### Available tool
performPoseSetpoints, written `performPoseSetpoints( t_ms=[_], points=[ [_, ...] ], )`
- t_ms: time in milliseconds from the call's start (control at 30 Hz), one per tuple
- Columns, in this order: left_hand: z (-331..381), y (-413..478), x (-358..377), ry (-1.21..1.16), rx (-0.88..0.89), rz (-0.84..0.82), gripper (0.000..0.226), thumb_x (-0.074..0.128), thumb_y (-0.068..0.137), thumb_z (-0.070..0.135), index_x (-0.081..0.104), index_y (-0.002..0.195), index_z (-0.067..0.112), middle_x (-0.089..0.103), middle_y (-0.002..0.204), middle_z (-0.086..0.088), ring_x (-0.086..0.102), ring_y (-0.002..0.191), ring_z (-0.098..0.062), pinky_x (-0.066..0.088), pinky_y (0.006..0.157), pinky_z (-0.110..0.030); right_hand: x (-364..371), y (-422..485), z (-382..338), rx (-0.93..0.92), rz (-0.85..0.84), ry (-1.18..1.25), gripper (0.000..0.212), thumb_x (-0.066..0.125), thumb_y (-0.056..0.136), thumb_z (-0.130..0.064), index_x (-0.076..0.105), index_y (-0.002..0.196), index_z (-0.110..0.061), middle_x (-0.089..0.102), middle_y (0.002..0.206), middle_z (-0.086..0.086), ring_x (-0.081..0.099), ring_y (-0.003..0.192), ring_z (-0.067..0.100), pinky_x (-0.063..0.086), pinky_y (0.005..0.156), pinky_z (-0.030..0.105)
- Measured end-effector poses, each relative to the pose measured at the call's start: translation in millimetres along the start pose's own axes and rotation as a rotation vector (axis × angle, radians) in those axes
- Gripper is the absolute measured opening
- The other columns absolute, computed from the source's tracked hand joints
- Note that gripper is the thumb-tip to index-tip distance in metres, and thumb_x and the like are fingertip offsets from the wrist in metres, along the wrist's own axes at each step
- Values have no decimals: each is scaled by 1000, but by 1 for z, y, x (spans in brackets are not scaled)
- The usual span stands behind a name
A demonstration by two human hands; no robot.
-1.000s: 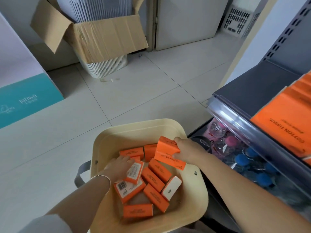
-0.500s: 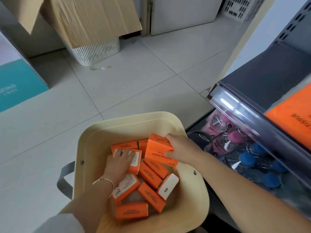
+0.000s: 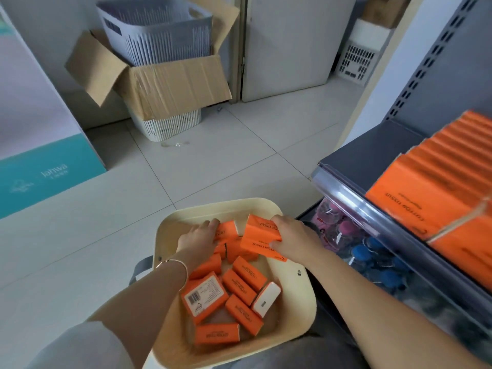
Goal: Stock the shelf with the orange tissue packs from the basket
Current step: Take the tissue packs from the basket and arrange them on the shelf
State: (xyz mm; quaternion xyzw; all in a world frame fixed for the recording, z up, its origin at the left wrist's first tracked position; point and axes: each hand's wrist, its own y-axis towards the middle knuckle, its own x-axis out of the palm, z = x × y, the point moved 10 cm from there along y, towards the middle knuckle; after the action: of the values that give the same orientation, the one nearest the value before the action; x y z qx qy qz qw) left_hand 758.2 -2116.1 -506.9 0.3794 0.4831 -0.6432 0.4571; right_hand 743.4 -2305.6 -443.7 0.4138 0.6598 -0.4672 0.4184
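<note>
The gray shelf (image 3: 372,155) on our right is the biggest thing. A long row of orange packs (image 3: 431,182) already stands on it, with bare room beside the row. Below us is the cream basket (image 3: 226,203), and many loose packs (image 3: 245,278) lie in it every which way.

Our right hand (image 3: 292,235) holds two stacked packs (image 3: 262,230) just above the far side of the basket, with its fingers curled round their end. It held them the same way a moment ago.

What has changed is our left hand (image 3: 198,234). A moment ago it lay on the labelled pack (image 3: 205,294) in the middle. Now it has moved to the far side, and its fingers touch another pack (image 3: 226,231) there. We cannot tell if they grip it yet.

We think we are getting one more pack before we go to the shelf. Lots of packs are still left to move.
</note>
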Motion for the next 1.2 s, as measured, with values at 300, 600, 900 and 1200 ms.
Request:
performPoseSetpoints(
  t_ms=[300, 600, 900, 1200],
  points=[
    [69, -81, -119, -491, 184, 129, 50, 68, 81, 10, 43, 125, 9, 55, 101, -3, 56, 94, -25, 35, 71, -24, -110, -93, -19, 34, 249, -69, 43, 61, 87, -30, 45, 124, -15, 54, 124, 8, 54, 114, 31, 47, 87, 40],
    [159, -156, -206, -476, 329, 299, 50, 67, 78, 10, 46, 123, 10, 63, 109, -13, 59, 101, -32, 48, 83, -41, -208, -197, -3, 123, 472, -76, 45, 64, 86, -32, 47, 125, -17, 55, 122, 5, 53, 115, 28, 48, 85, 40],
    [294, -215, -244, -311, 564, 447, 48, 59, 85, 14, 44, 131, 13, 56, 120, -15, 53, 114, -33, 41, 86, -38, -258, -333, 81, 378, 731, -74, 54, 64, 87, -27, 40, 136, -25, 47, 134, 4, 45, 123, 29, 43, 95, 38],
    [448, -250, -206, -152, 876, 436, 57, 64, 83, 12, 42, 134, 22, 47, 121, -11, 46, 114, -34, 45, 92, -49, -251, -452, 221, 756, 826, 5, 52, 62, 88, -24, 42, 136, -25, 42, 129, 8, 44, 119, 31, 43, 95, 41]
  ],
)
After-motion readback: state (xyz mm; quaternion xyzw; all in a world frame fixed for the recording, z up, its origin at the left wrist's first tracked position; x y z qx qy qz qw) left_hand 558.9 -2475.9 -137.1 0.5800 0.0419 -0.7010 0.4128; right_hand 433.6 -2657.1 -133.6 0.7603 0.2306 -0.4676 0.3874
